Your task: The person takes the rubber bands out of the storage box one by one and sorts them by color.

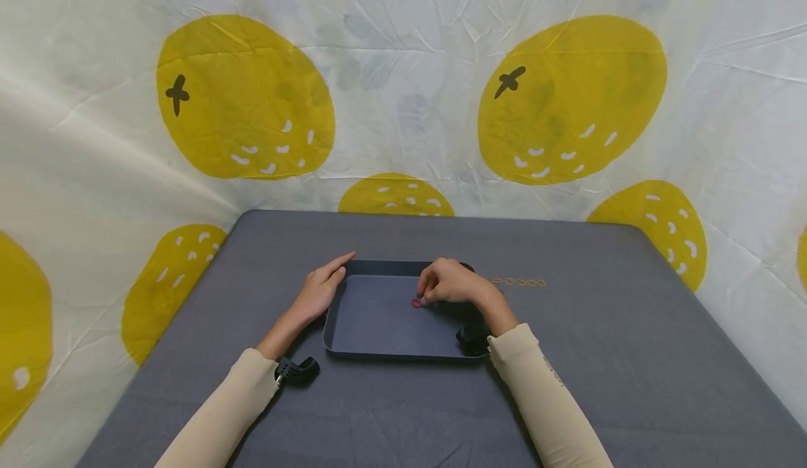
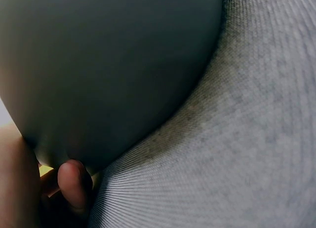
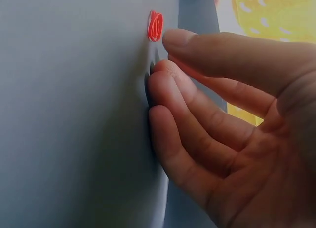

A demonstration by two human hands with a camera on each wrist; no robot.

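A small red rubber band (image 1: 416, 303), seemingly looped over itself, is at the inner floor of a shallow dark grey tray (image 1: 378, 349). My right hand (image 1: 450, 282) reaches down over the tray, its fingertips beside the band. In the right wrist view, the thumb tip is right by the red band (image 3: 155, 26), while the other curled fingers come down near the tray floor; whether the band is pinched cannot be made out. My left hand (image 1: 318, 293) rests along the tray's left wall, with the thumb at the rim and the index finger extended toward the far corner.
Several orange-yellow rubber bands (image 1: 520, 282) lie in a row on the grey tabletop (image 1: 605, 335), right of the tray. Behind the table hangs a white cloth (image 1: 403, 118) with yellow fruit prints. Both wrists carry black camera mounts (image 1: 299, 370).
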